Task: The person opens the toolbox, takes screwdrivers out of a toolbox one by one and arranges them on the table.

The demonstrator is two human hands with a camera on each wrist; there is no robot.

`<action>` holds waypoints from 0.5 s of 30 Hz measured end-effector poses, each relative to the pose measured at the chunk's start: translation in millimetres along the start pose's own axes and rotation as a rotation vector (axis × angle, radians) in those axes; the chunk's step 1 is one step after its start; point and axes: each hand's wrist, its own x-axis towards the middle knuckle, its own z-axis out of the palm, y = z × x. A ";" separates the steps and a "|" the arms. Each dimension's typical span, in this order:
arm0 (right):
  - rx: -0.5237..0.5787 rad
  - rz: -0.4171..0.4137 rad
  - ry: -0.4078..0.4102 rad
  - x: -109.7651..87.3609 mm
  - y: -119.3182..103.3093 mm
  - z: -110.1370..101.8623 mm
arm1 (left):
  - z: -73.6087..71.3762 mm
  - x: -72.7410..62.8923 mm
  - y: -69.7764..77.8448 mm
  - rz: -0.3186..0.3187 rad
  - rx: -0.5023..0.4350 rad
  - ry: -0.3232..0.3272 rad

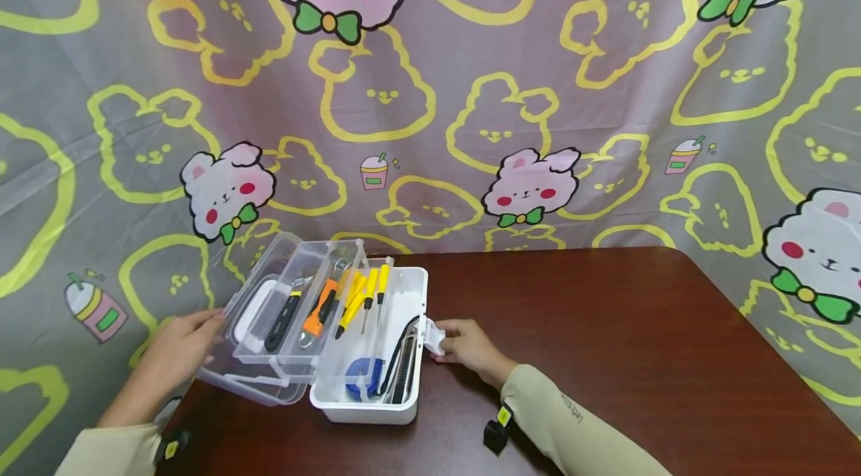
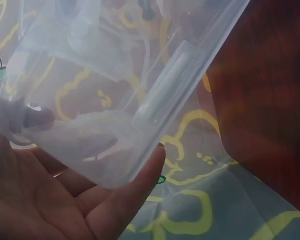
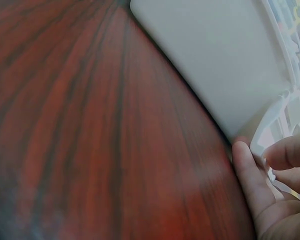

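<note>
Grey fabric printed with yellow outlines of cartoon animals (image 1: 464,50) hangs behind the dark red-brown wooden table (image 1: 605,341), and on the table's left part we find the white rectangular plastic toolbox (image 1: 366,414), upright, its top open. The clear plastic lid (image 2: 120,135) lies opened out to the left, next to a clear divided plastic tray (image 1: 285,368) that carries tools. We judge the step in hand to be managing that lid while steadying the box; to do it well, we would support the lid's weight, turn it slowly so that nothing slides from the tray, and avoid twisting the thin plastic. The person's left hand (image 1: 171,356) grips the lid's outer corner, the gap between its digits narrow; the right hand (image 1: 471,347), fingers drawn close together, is at the box's right side. Smaller again, we see yellow-handled screwdrivers (image 1: 371,283), an orange-and-black tool (image 1: 319,308) and a round blue item (image 1: 363,368) near the box's near end, and last the small white plastic latch (image 1: 434,338), pinched between the right thumb and fingers
</note>
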 end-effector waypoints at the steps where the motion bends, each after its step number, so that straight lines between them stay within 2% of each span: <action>1: 0.002 0.004 0.000 0.0 -0.1 0.2 | 0.2 0.5 -1.3 -0.006 -0.008 -0.007; 10: 0.003 0.000 -0.006 -2.8 -0.7 2.6 | 3.5 1.9 -13.2 -0.051 -0.061 -0.060; 15: -0.004 -0.005 -0.003 -3.4 -0.5 2.6 | 9.2 2.0 -19.5 -0.023 -0.097 -0.049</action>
